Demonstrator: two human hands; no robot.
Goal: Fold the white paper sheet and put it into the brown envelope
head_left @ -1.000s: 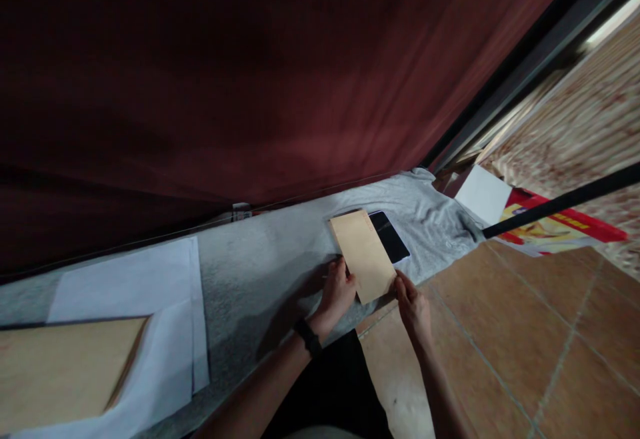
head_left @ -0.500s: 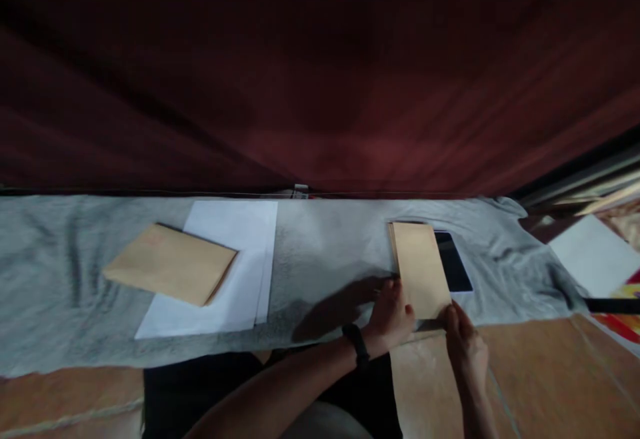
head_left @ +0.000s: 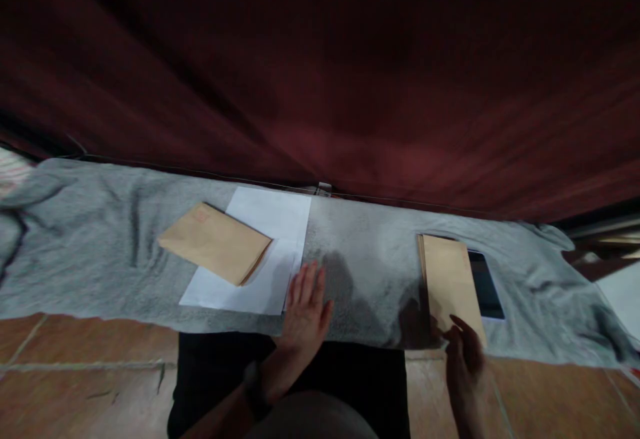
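While the left hand is spread open at the near right edge of the white paper, the right hand is held, grip unclear, over the brown envelopes on the right of the worktop.

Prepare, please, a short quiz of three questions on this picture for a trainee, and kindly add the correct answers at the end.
1. True or false: as seen in the picture, the right envelopes lie between the paper and the device.
2. Choose one: what lies under part of the left envelopes?
a) the device
b) the paper
c) the wristband
3. Which hand is nearer to the device?

Key:
1. True.
2. b.
3. The right hand; the left hand is at the paper's edge.
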